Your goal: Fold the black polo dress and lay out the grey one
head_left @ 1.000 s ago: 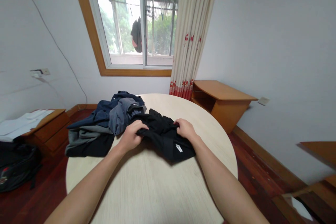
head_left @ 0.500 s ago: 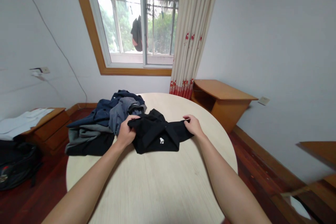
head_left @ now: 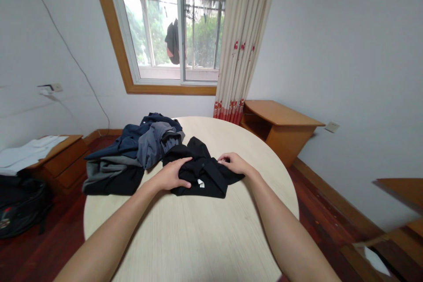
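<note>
A black shirt (head_left: 211,178) lies bunched on the round table, with its collar, a button and a small white label showing. My left hand (head_left: 172,174) rests on the shirt's left side, thumb and fingers spread apart. On the other side, my right hand (head_left: 234,163) has its fingers curled in on the shirt's right part, pinching the cloth; the fingertips are partly hidden. Just beyond my left hand is a heap of clothes (head_left: 132,141) in navy, grey and black, touching or nearly touching the shirt.
The pale round table (head_left: 198,238) carries the clothes. A wooden desk (head_left: 280,114) stands behind it to the right, near a curtain (head_left: 238,53) and window. To the left are a low cabinet (head_left: 62,154) with papers and a black bag (head_left: 23,207).
My left hand has released the shirt's upper left edge and come down nearer onto it, fingers spreading. My right hand has moved left along the cloth. The shirt lies flatter.
</note>
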### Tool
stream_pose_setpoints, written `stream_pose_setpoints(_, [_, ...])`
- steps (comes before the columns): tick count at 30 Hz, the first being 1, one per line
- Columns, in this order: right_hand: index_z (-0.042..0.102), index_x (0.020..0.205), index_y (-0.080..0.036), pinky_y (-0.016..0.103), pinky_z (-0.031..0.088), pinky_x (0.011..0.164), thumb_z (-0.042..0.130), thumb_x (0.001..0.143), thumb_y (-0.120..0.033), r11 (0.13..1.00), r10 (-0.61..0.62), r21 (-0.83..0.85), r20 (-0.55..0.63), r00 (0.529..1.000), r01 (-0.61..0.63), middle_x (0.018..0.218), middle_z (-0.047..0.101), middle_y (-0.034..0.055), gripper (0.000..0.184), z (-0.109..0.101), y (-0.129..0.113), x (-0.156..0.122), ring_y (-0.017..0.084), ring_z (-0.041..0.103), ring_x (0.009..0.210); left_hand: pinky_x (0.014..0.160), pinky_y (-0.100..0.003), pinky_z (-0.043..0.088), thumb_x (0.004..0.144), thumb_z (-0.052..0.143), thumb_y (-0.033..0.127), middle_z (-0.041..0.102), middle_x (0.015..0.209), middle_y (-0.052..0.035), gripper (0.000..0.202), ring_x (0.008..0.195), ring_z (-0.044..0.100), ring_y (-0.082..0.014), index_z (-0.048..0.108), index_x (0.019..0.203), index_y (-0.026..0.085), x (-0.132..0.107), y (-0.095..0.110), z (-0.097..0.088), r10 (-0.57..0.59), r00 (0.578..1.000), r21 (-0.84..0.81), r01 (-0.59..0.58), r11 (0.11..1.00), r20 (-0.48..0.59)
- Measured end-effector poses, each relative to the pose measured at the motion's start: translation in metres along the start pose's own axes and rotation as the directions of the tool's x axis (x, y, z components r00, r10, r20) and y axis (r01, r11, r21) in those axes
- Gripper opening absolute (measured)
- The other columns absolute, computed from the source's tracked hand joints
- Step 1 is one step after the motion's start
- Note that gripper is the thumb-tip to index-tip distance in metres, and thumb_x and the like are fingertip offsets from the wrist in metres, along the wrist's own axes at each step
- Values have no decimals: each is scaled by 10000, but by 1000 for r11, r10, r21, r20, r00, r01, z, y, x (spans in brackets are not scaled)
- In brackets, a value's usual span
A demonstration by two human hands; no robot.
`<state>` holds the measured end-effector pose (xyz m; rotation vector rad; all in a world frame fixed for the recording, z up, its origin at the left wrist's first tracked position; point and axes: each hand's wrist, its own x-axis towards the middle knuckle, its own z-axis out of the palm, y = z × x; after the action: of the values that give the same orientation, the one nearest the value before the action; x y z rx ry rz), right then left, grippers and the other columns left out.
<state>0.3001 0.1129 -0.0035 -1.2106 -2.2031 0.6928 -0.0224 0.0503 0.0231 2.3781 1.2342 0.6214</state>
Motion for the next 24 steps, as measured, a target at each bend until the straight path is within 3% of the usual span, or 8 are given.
stream_pose_setpoints(6, [746,822,-146,292,438,680,611,821,-418,999,17,44,29,999,-18,776,715,59,304,1,-15,1,185,599,732,973,-378,496,732,618,129,721,1182,-70,418,1092,669,-262,682,1138,209,1,7,3,92,988,-3,-94,996,-127])
stream_pose_setpoints(9, [726,783,-145,274,399,618,628,803,-513,989,41,144,-27,999,-37,704,671,37,381,-7,-23,-1,160,553,658,897,-340,512,680,531,91,743,1049,-51,365,985,686,-235,694,990,196,0,11,-7,106,931,0,-113,994,-349])
stream_pose_setpoints(11, [709,778,-153,269,390,600,627,796,-575,966,65,255,-99,993,-38,702,657,28,430,-14,-30,-3,151,542,636,801,-305,517,679,528,124,729,938,-35,299,877,678,-214,668,935,187,-3,9,-19,58,805,-23,-89,996,-591])
stream_pose_setpoints(13, [698,782,-160,271,400,601,609,803,-616,938,76,347,-176,982,-10,721,656,27,465,-17,-34,-4,152,550,642,694,-273,494,694,561,180,685,826,-8,210,760,640,-189,632,892,188,-5,3,-31,-9,612,-61,-64,996,-791])
stream_pose_setpoints(15, [697,790,-163,280,420,616,590,823,-619,935,66,353,-230,971,20,737,658,34,470,-15,-37,-4,161,566,665,646,-259,464,692,610,239,633,764,15,179,694,595,-170,597,865,193,-6,-5,-39,-55,456,-88,-50,995,-888])
stream_pose_setpoints(16, [704,814,-162,288,434,633,598,827,-603,947,54,320,-242,969,27,750,662,39,454,-11,-37,-3,168,576,685,647,-259,457,686,628,263,617,757,20,189,689,582,-166,583,858,196,-6,-8,-41,-68,422,-96,-46,994,-904])
stream_pose_setpoints(19, [715,1029,-151,333,486,731,697,788,-527,985,-4,169,-213,977,41,882,688,72,447,5,-38,-2,195,617,776,678,-276,460,674,635,292,591,763,21,203,717,573,-170,550,838,207,-6,-8,-37,-45,434,-83,-69,994,-900])
stream_pose_setpoints(24, [507,1421,-211,475,447,1008,833,659,-508,964,-250,65,-92,964,257,1380,550,162,880,26,-60,-1,297,574,1187,748,-324,498,772,640,312,600,842,-4,192,792,600,-185,509,880,221,-5,11,-22,197,442,72,-283,956,-875])
